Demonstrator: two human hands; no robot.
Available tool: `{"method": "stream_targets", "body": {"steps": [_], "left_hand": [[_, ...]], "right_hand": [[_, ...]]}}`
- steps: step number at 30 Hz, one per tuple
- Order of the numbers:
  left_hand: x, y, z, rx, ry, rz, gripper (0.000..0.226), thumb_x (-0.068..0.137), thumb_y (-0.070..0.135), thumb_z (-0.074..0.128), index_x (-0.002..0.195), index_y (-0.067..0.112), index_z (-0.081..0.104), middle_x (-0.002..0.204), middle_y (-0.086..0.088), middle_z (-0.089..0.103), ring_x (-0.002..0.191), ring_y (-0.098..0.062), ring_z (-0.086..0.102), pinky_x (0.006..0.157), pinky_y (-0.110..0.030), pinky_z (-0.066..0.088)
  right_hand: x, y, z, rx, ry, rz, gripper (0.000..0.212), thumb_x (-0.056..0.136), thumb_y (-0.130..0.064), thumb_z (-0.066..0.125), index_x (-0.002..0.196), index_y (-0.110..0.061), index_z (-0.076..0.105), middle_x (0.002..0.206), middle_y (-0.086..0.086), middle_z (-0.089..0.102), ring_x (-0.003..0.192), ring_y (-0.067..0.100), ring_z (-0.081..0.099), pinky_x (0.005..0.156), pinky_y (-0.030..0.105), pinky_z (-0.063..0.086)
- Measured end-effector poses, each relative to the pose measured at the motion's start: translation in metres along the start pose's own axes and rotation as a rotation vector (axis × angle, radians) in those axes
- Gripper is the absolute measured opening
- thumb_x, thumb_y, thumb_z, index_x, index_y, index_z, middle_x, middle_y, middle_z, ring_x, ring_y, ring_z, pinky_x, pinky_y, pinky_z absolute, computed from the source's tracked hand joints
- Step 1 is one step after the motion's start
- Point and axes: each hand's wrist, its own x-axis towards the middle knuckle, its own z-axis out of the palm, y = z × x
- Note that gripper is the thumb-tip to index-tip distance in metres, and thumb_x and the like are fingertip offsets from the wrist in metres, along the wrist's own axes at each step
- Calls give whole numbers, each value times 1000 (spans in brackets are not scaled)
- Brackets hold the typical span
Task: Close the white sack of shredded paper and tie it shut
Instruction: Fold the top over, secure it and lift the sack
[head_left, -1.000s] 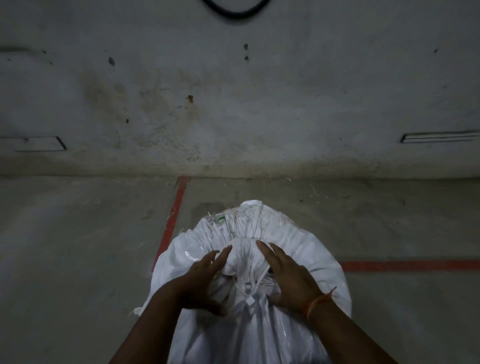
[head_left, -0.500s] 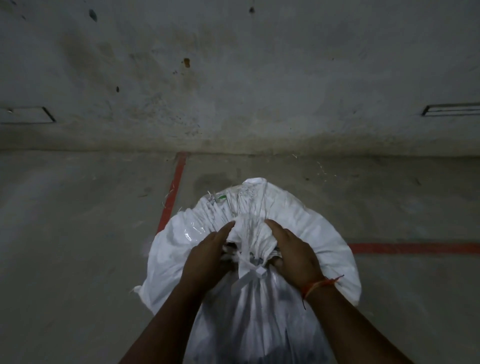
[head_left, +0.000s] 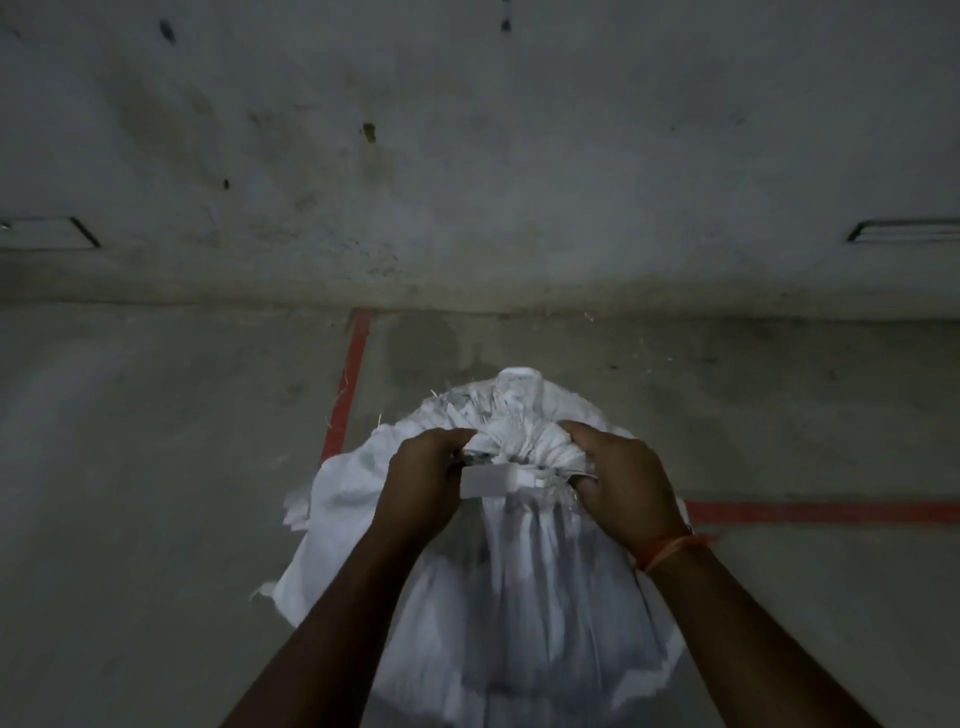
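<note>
The white sack (head_left: 519, 597) stands on the concrete floor just below me, its top gathered into a bunched neck (head_left: 511, 439). A flat white tie strip (head_left: 488, 480) runs across the neck between my hands. My left hand (head_left: 421, 483) is closed on the strip's left end. My right hand (head_left: 623, 488) is closed on the right side of the neck, where the strip's other end disappears under its fingers. Bits of shredded paper stick out of the ruffled mouth (head_left: 467, 402) above the tie.
A stained concrete wall (head_left: 467, 156) rises a short way beyond the sack. Red painted lines (head_left: 348, 379) mark the floor, one going away on the left and one running off to the right (head_left: 821, 512). Paper scraps lie near the wall's foot (head_left: 639, 348).
My hands went from resting open on the sack's top to closing on the tie and drawing apart sideways, and the neck has cinched narrower. The camera has tilted down.
</note>
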Motion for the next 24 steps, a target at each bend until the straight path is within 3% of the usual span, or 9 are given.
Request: {"method": "stream_targets", "body": {"steps": [3, 8, 10, 12, 13, 15, 18, 21, 24], "left_hand": [[35, 59, -65, -31, 28, 30, 26, 74, -1, 66, 79, 23, 73, 77, 10, 74, 74, -5, 65, 60, -18, 44], [78, 192, -214, -80, 116, 112, 50, 73, -4, 65, 54, 40, 51, 51, 21, 55, 55, 9, 54, 61, -4, 32], [92, 244, -279, -58, 110, 158, 37, 75, 0, 65, 61, 33, 63, 60, 19, 65, 64, 1, 62, 56, -9, 36], [103, 294, -341, -27, 131, 225, 13, 77, 9, 65, 77, 19, 73, 75, 7, 75, 73, -4, 68, 63, -21, 49], [109, 318, -370, -16, 148, 268, 9, 77, 13, 65, 81, 15, 73, 77, 2, 77, 76, -9, 70, 68, -29, 53], [120, 364, -416, 9, 180, 346, 6, 79, 13, 69, 83, 12, 74, 81, -3, 78, 81, -18, 73, 69, -33, 52], [136, 421, -460, 47, 270, 427, 14, 80, 9, 73, 94, 11, 77, 90, -6, 79, 84, -16, 69, 66, -20, 43], [150, 463, -477, 33, 300, 455, 17, 80, 2, 71, 95, 8, 78, 80, 2, 71, 73, -6, 61, 58, 0, 38], [162, 498, -469, 17, 310, 472, 16, 81, 1, 70, 93, 9, 78, 76, 7, 67, 61, 8, 53, 58, 3, 38]], "right_hand": [[36, -38, -78, 1, 51, -14, 59, 70, -6, 71, 127, -22, 65, 110, 5, 76, 100, 27, 72, 84, 29, 54], [84, -127, -250, 19, 142, -89, 46, 74, -23, 68, 120, -24, 68, 105, 2, 77, 94, 24, 73, 75, 26, 54], [97, -165, -323, 14, 174, -125, 44, 75, -23, 72, 118, -28, 67, 103, -2, 78, 93, 22, 73, 75, 30, 57], [107, -200, -393, -8, 215, -159, 44, 74, -22, 75, 117, -28, 67, 102, -3, 78, 93, 20, 73, 75, 32, 56], [112, -215, -427, -20, 240, -177, 44, 74, -22, 77, 116, -28, 67, 102, -3, 78, 94, 19, 73, 76, 31, 55], [121, -240, -487, -37, 294, -218, 42, 75, -25, 79, 115, -26, 68, 102, -4, 77, 95, 17, 72, 78, 28, 53], [135, -260, -554, -50, 368, -275, 41, 75, -32, 80, 114, -27, 68, 103, -5, 77, 95, 14, 71, 81, 29, 54], [145, -260, -598, -30, 433, -317, 41, 75, -37, 80, 113, -28, 69, 103, -7, 76, 94, 11, 71, 81, 28, 55], [152, -239, -629, -22, 466, -342, 43, 74, -38, 80, 114, -28, 69, 104, -7, 77, 95, 12, 71, 83, 30, 56]]}}
